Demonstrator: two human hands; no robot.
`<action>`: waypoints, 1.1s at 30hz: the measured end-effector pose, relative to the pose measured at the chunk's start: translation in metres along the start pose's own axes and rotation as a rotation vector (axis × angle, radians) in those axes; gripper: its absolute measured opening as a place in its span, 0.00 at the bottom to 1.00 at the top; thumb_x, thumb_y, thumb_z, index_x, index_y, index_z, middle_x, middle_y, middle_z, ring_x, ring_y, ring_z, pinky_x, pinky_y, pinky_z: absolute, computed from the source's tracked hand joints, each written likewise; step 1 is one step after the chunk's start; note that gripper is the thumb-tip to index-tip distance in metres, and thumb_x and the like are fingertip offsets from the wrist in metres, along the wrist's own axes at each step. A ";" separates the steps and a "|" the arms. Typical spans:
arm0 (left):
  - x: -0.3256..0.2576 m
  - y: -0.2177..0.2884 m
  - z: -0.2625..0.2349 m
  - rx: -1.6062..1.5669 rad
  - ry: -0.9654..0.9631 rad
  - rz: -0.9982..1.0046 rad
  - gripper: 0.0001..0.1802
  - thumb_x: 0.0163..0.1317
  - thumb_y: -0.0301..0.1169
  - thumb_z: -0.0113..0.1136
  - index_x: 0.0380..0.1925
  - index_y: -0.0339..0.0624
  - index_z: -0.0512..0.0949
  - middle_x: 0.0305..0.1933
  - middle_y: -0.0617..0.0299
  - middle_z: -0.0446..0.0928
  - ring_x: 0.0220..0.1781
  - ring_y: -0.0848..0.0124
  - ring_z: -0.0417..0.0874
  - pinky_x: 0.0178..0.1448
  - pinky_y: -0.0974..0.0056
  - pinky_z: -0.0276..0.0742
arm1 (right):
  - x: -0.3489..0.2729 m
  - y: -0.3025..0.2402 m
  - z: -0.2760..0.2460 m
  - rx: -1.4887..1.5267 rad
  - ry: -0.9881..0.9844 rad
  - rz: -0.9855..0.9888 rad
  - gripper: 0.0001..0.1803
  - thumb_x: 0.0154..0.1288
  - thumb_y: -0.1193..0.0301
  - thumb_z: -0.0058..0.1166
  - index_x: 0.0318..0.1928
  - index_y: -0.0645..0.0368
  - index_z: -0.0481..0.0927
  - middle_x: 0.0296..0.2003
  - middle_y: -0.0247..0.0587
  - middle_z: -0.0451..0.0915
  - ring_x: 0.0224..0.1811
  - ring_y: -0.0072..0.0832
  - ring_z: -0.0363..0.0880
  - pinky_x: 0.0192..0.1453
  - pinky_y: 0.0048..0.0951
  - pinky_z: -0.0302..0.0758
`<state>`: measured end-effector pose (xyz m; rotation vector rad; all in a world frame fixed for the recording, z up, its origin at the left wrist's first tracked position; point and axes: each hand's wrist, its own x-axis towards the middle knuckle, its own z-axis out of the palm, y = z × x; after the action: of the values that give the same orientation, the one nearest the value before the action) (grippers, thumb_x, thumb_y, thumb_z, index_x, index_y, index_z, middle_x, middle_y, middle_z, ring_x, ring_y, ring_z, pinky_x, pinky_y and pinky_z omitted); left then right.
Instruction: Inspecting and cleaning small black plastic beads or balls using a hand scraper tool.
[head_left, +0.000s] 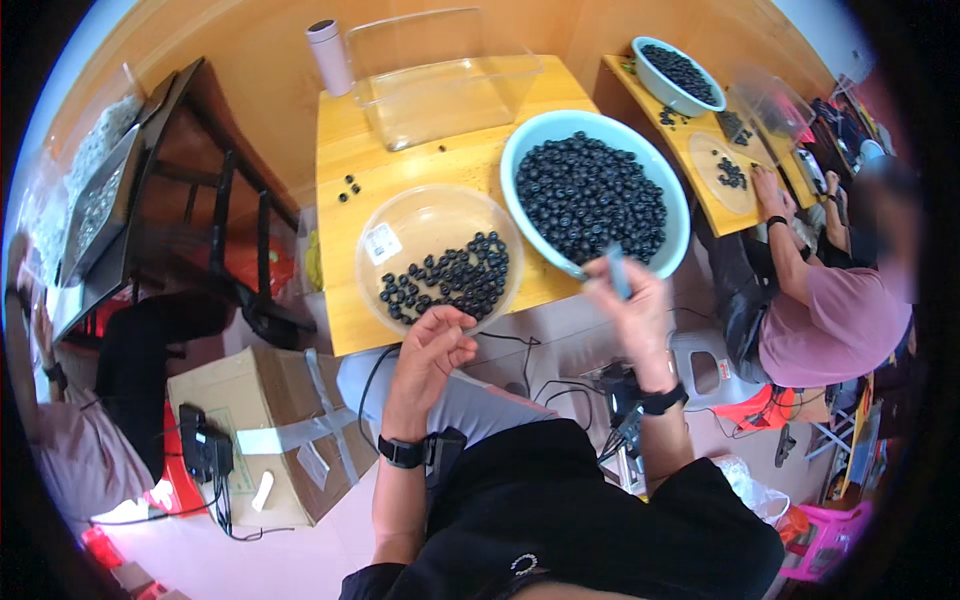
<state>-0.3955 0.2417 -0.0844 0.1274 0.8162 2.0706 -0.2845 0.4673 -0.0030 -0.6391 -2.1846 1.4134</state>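
My left hand [432, 357] is at the near rim of a shallow clear plastic dish [415, 215], its fingers curled and pinched together. Whatever may be between them is too small to make out. Many dark, round, blueberry-like berries [465, 278] lie loose in the dish's near and right part. My right hand [640, 315], blurred by motion, grips a slim light-blue tool [619, 272] whose exact kind is unclear. It is beside the near rim of a pale turquoise basin [520, 215], heaped with more such berries [590, 195].
On the yellow table [335, 250] stand a clear plastic bin [440, 100] and a pink tumbler [329, 60]. A co-worker [830, 320] sits at the right table near another berry basin [680, 95]. A taped cardboard box [270, 430] and cables are on the floor at left.
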 end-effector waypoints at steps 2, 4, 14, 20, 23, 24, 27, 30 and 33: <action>0.001 0.008 -0.012 0.069 0.136 0.073 0.10 0.59 0.25 0.55 0.41 0.40 0.71 0.42 0.58 0.76 0.34 0.74 0.80 0.39 0.72 0.78 | 0.020 0.010 -0.024 -0.039 0.185 -0.014 0.09 0.51 0.77 0.60 0.36 0.59 0.81 0.23 0.24 0.73 0.26 0.12 0.67 0.32 0.17 0.67; -0.001 0.020 -0.015 0.109 0.192 0.126 0.09 0.59 0.25 0.55 0.40 0.39 0.72 0.39 0.59 0.77 0.33 0.74 0.80 0.38 0.72 0.78 | 0.038 0.030 -0.044 -0.166 0.293 -0.055 0.13 0.53 0.78 0.59 0.42 0.61 0.80 0.25 0.27 0.74 0.28 0.13 0.69 0.33 0.17 0.67; 0.031 0.028 -0.020 0.979 0.373 0.271 0.04 0.53 0.20 0.57 0.30 0.32 0.78 0.28 0.57 0.80 0.28 0.72 0.80 0.33 0.71 0.76 | -0.005 0.031 0.012 -0.085 0.217 -0.104 0.12 0.55 0.79 0.56 0.42 0.64 0.79 0.32 0.38 0.80 0.32 0.19 0.74 0.37 0.21 0.70; 0.062 0.010 -0.015 1.643 0.468 0.436 0.06 0.46 0.23 0.61 0.26 0.33 0.77 0.24 0.50 0.77 0.25 0.60 0.79 0.32 0.62 0.74 | -0.022 0.027 0.033 -0.095 0.089 -0.145 0.08 0.55 0.79 0.55 0.38 0.66 0.79 0.25 0.43 0.78 0.24 0.24 0.74 0.29 0.24 0.68; 0.065 0.007 -0.007 1.705 0.503 0.502 0.06 0.44 0.23 0.61 0.24 0.34 0.77 0.26 0.49 0.77 0.29 0.56 0.79 0.36 0.58 0.73 | -0.025 0.022 0.035 -0.117 0.033 -0.134 0.07 0.55 0.79 0.55 0.36 0.66 0.79 0.24 0.44 0.77 0.23 0.28 0.75 0.27 0.26 0.68; 0.066 0.007 -0.007 1.703 0.501 0.502 0.06 0.44 0.23 0.61 0.24 0.34 0.77 0.26 0.49 0.77 0.29 0.56 0.79 0.36 0.58 0.73 | -0.027 0.022 0.037 -0.116 0.012 -0.134 0.06 0.55 0.79 0.54 0.35 0.66 0.79 0.23 0.45 0.77 0.23 0.29 0.75 0.27 0.26 0.68; 0.068 0.008 -0.005 1.673 0.481 0.437 0.06 0.43 0.22 0.61 0.24 0.35 0.76 0.28 0.49 0.77 0.33 0.55 0.79 0.39 0.56 0.73 | -0.029 0.024 0.041 -0.120 -0.006 -0.136 0.06 0.55 0.79 0.55 0.34 0.65 0.79 0.23 0.45 0.77 0.22 0.32 0.75 0.25 0.27 0.68; 0.069 0.007 -0.003 1.709 0.449 0.456 0.08 0.43 0.22 0.60 0.26 0.35 0.75 0.28 0.50 0.77 0.34 0.53 0.79 0.39 0.55 0.73 | -0.030 0.023 0.044 -0.138 -0.019 -0.151 0.06 0.54 0.79 0.55 0.34 0.65 0.80 0.22 0.45 0.77 0.21 0.32 0.75 0.24 0.28 0.68; 0.072 0.003 -0.002 1.669 0.469 0.445 0.09 0.43 0.21 0.59 0.28 0.36 0.74 0.29 0.51 0.77 0.35 0.53 0.79 0.39 0.55 0.73 | -0.030 0.024 0.047 -0.137 -0.019 -0.178 0.05 0.54 0.79 0.56 0.34 0.64 0.80 0.22 0.45 0.77 0.20 0.32 0.75 0.24 0.28 0.68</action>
<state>-0.4425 0.2949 -0.0989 0.7676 2.7863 1.1820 -0.2860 0.4244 -0.0465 -0.4656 -2.3049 1.1921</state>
